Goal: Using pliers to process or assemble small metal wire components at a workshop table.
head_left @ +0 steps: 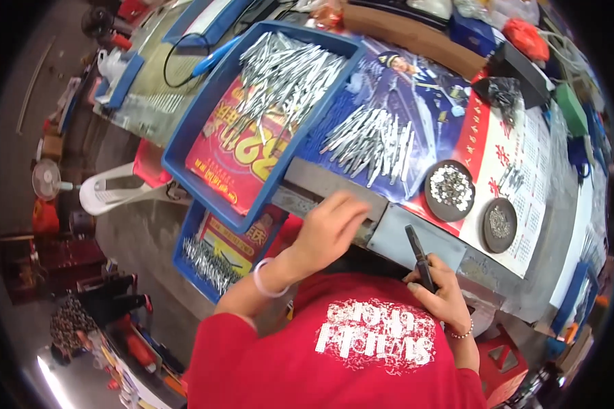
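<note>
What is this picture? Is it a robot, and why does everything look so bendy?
No robot here: these are a person's own bare hands. A very wide camera on the person's head looks down, which makes straight edges bend. A blue tray with many thin metal sticks juts past the edge of the table. More sticks lie on a colourful poster, beside two dark bowls of small bits. The right hand holds a dark tool. The left hand is blurry, so I can't tell if it holds anything.
</note>
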Motion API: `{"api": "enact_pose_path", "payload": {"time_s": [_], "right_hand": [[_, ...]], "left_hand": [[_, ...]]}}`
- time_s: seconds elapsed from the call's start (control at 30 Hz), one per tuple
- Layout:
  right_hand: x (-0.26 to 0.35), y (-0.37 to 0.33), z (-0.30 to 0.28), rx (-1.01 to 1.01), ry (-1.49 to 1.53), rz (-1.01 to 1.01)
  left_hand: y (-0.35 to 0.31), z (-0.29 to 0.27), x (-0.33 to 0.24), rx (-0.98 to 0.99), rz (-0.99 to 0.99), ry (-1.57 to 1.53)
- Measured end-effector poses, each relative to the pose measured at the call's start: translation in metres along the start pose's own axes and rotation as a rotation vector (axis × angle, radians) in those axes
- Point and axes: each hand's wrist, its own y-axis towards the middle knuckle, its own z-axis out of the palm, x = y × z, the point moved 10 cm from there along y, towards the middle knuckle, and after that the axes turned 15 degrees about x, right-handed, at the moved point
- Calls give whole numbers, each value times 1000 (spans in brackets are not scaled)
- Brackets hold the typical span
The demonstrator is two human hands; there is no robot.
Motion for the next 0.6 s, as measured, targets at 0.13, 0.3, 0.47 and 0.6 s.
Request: {"api": "enact_pose_path", "payload": {"time_s": [0.13, 0.3, 0.47, 0.6], "right_hand": [[-11, -32, -18, -158, 8, 27], [-33, -61, -24, -273, 116, 87], [-39, -66, -28, -301, 139, 66], [-31, -56, -29, -234, 86, -6]], "left_hand": [[97, 38, -3, 42, 76, 179], [149, 74, 36, 52, -181, 723], [160, 88, 42, 65, -202, 786], [157, 93, 37, 136, -123, 620]]}}
